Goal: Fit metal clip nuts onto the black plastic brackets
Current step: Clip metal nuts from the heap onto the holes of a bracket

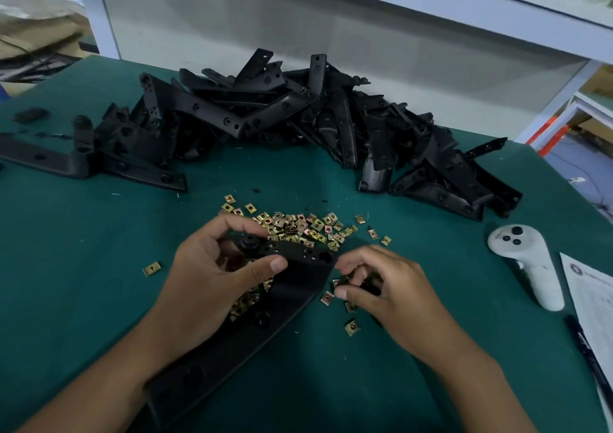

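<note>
Bracket is lying nearest, long axis running from lower left up to its holed end. Left hand is gripping that end. Right hand, just right of it, is pinching a nut; loose nuts are lying on the table beyond.

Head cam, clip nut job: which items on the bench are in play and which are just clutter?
In play:
left hand holding the black bracket
right hand pinching a clip nut
loose clip nuts
bracket pile

Clutter:
white controller
printed sheet
pen
</note>
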`<action>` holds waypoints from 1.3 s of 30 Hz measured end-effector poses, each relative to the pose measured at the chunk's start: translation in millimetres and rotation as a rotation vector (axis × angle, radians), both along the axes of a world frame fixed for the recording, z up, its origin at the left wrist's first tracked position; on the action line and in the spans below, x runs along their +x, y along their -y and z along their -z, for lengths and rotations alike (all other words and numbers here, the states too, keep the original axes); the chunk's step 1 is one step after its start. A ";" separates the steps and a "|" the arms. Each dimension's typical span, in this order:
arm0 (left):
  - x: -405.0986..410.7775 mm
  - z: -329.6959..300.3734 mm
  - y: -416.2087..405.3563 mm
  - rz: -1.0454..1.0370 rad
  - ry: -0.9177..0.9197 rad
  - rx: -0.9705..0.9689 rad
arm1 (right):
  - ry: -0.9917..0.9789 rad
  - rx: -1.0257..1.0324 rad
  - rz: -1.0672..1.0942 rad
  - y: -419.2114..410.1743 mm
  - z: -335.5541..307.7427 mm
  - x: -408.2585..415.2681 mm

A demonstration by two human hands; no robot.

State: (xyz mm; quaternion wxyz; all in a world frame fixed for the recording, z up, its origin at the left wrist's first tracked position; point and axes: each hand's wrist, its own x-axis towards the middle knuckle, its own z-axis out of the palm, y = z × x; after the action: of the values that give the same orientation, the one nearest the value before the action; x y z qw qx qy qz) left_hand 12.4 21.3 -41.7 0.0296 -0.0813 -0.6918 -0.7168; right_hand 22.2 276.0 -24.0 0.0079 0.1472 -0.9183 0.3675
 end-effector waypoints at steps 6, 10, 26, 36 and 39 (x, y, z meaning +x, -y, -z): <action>1.5 -2.4 -1.6 -0.008 0.013 -0.006 | 0.056 -0.208 0.166 -1.5 -2.3 -3.8; 5.1 -5.6 -2.3 0.002 0.012 -0.008 | 0.147 -0.398 0.221 -0.6 -5.6 -5.0; 23.2 -11.6 -14.9 0.154 -0.001 -0.199 | 0.628 -1.269 0.109 7.6 -4.9 -6.3; 23.5 -10.6 -17.4 0.163 0.003 -0.207 | 0.586 -1.100 0.165 14.4 -7.3 -1.7; 24.2 -9.4 -18.0 0.174 0.004 -0.231 | 0.517 -0.905 0.145 17.9 -7.3 0.9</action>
State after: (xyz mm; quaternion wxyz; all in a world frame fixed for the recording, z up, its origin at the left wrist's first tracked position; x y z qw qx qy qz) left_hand 36.5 39.3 -32.3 -0.0435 -0.1424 -0.7601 -0.6325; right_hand 23.1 258.1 -16.7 -0.1309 -0.0303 -0.6475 0.7501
